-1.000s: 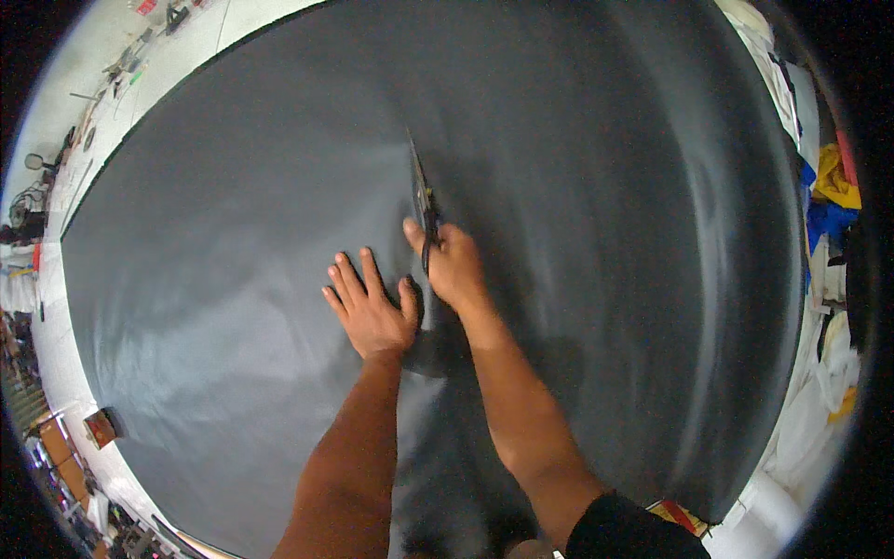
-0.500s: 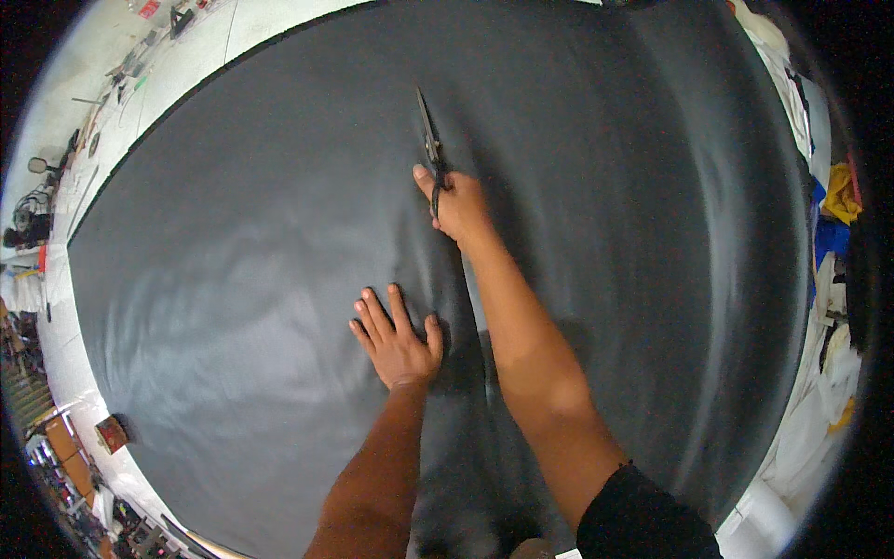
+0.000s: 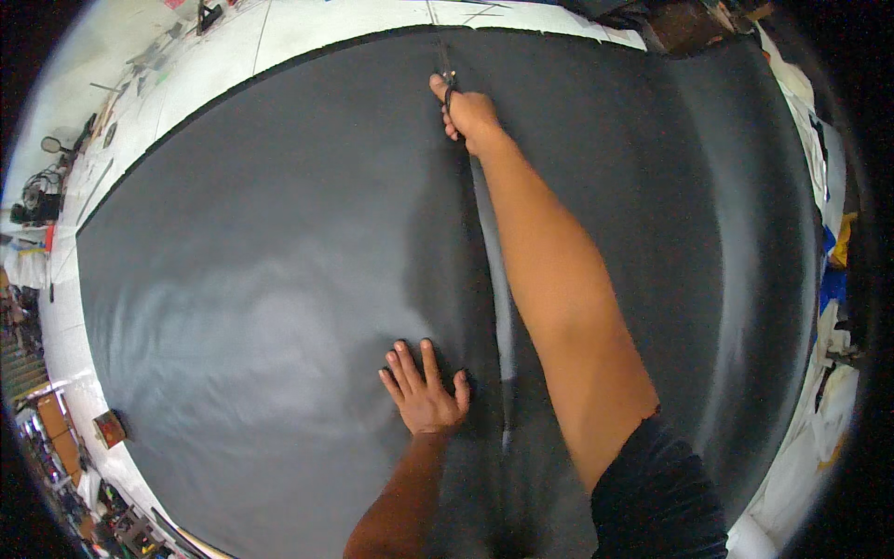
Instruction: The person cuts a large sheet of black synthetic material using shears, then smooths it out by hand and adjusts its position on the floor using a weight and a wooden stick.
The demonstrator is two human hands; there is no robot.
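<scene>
A wide sheet of smooth dark grey material, like leather or vinyl, lies spread across the table. My right hand reaches to its far part, fingers closed around the handles of a pair of scissors. The blades point away from me at the sheet's far edge; whether they are apart is hard to make out. Behind that hand a long slit runs toward me, with a lighter strip showing in it. My left hand rests flat on the sheet, left of the slit, fingers spread and holding nothing.
The white tabletop shows beyond the sheet's far and left edges. A small reddish-brown block sits at the left edge. Tools and clutter line the far left. Dark and brown material lies at the far right, and blue cloth at the right.
My right hand has pushed the scissors farther away, up to the sheet's far edge, and the slit behind it is longer. My left hand appears slightly lower and farther right in view, still flat.
</scene>
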